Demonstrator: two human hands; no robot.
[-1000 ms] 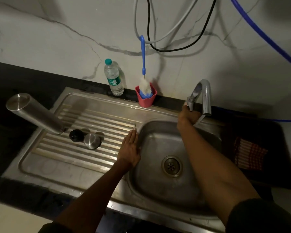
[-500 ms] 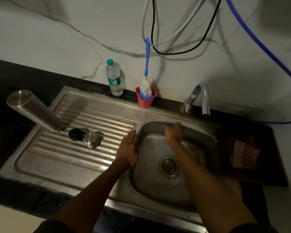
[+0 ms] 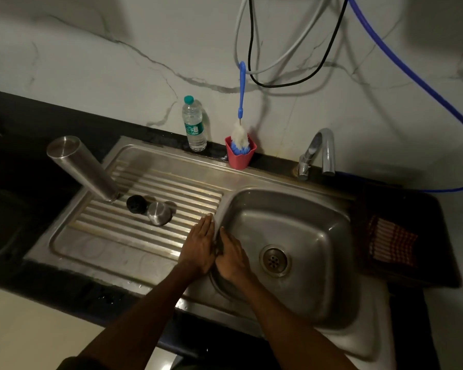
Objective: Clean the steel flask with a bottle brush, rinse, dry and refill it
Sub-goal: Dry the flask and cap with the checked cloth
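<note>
Both my hands lie flat and empty, left hand on the sink rim, right hand beside it. The steel flask stands inverted on the drainboard; a careless wet reach could topple it.

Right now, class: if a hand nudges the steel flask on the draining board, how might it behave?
The steel flask appears to stand mouth-down on ridges, tall and narrow, so it likely tips easily. Its smooth, round body would probably roll and feel slippery on the possibly wet draining board.
</note>
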